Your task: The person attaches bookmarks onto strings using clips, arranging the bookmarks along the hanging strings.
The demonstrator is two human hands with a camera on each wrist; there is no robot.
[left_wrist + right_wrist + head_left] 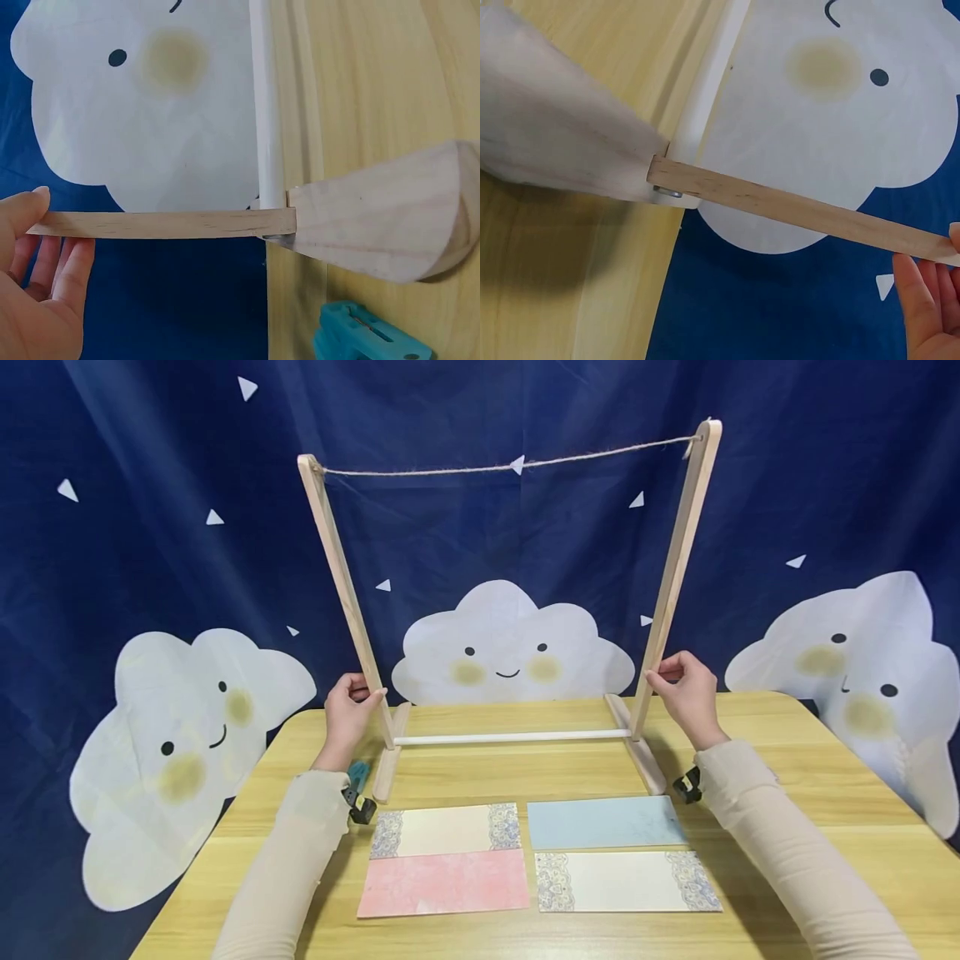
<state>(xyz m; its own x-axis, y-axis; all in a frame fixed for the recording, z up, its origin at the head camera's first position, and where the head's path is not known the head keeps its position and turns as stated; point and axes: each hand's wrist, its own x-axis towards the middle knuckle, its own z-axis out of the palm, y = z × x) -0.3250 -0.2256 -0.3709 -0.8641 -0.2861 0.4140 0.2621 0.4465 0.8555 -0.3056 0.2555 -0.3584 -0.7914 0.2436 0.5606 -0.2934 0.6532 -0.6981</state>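
A wooden stand, its left post and right post rising from flat feet, stands toward the back of the table. Twine links the post tops, and a white rod joins them low down. My left hand pinches the left post above its foot, thumb on one side and fingers on the other. On the opposite side my right hand grips the right post the same way; in the right wrist view, part of that hand is cut off by the image edge.
In front of the stand lie a pink card, a cream lace-edged card, a blue card and a white lace-edged card. A teal plastic object sits beside the left foot. Behind hangs a dark blue cloud-printed curtain.
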